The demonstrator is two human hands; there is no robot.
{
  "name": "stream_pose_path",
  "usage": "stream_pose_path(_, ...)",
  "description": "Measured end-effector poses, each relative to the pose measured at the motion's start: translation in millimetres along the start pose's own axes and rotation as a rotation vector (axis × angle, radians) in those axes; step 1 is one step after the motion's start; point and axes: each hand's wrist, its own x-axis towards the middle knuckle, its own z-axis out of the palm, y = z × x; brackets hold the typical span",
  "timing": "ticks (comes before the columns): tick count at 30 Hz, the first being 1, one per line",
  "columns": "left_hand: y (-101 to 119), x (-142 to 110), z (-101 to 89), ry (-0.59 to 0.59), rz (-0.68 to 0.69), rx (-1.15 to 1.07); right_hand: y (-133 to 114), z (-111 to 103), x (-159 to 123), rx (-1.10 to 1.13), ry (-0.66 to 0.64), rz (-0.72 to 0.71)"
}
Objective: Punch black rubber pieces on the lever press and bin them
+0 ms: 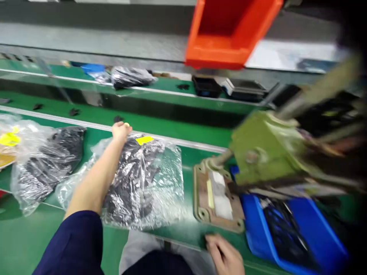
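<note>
My left hand [120, 130] reaches forward over a clear plastic bag [172, 175] of black parts to the edge of the green belt [172, 131]. Its fingers are curled, and a small yellowish patch shows at a fingertip. Just beyond it, a small black part [118, 119] lies on the belt; whether the fingers touch it is unclear. My right hand [225, 254] is low at the bench's front edge with curled fingers, a dark spot by the fingertips. What either hand holds, if anything, is hidden. A green hand press [263, 149] stands above a metal base plate [203, 215].
Another bag of black parts [51, 160] lies at left. A blue bin [258, 225] with black parts sits at right. An orange bin [218, 49] hangs overhead. On the shelf behind are a black tray [206, 87] and a bag [132, 76]. Blur covers the right side.
</note>
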Motion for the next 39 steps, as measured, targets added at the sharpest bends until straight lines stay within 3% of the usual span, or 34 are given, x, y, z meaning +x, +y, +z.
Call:
stream_pose_path(1, -0.1, -23.4, 0.7, -0.042, -0.011, -0.11, -3.3, -3.0, 1.6, 0.075, -0.086, -0.007)
stream_pose_path(3, -4.3, -72.2, 0.3, -0.213, -0.037, -0.218, -4.5, -12.1, 6.2, 0.094, -0.1, 0.041)
stream_pose_path(6, -19.0, -144.1, -7.1, -0.409, -0.11, -0.174, 1.5, -37.9, 10.8, 0.075, -0.073, 0.08)
stream_pose_path(10, -46.8, -225.8, -17.3, -0.589, -0.12, -0.114, 12.7, -94.9, 19.9, -0.006, 0.015, 0.127)
stream_pose_path(14, -74.0, -275.1, -16.8, -0.708, -0.115, -0.066, 31.6, -156.6, 47.6, -0.149, 0.04, 0.243)
stream_pose_path(17, -93.5, -290.3, -14.7, -0.776, -0.096, 0.0, 46.4, -184.5, 74.6, -0.296, -0.026, 0.306)
stream_pose_path(19, -105.0, -293.9, -14.0, -0.809, -0.068, 0.045, 53.9, -190.1, 92.5, -0.389, -0.116, 0.336)
stream_pose_path(23, -118.1, -295.2, -14.5, -0.848, 0.005, 0.089, 63.0, -176.1, 121.7, -0.52, -0.301, 0.388)
stream_pose_path(28, -120.3, -296.7, -17.5, -0.87, 0.076, 0.112, 63.1, -153.3, 134.3, -0.571, -0.376, 0.414)
stream_pose_path(31, -121.9, -295.4, -18.8, -0.875, 0.097, 0.112, 54.6, -158.8, 130.1, -0.547, -0.33, 0.405)
stream_pose_path(35, -118.4, -299.0, -18.5, -0.843, 0.106, 0.111, 28.8, -179.2, 105.9, -0.444, -0.151, 0.362)
stream_pose_path(39, -100.3, -334.5, -21.6, -0.809, 0.112, 0.139, -3.0, -173.0, 57.1, -0.212, -0.096, 0.272)
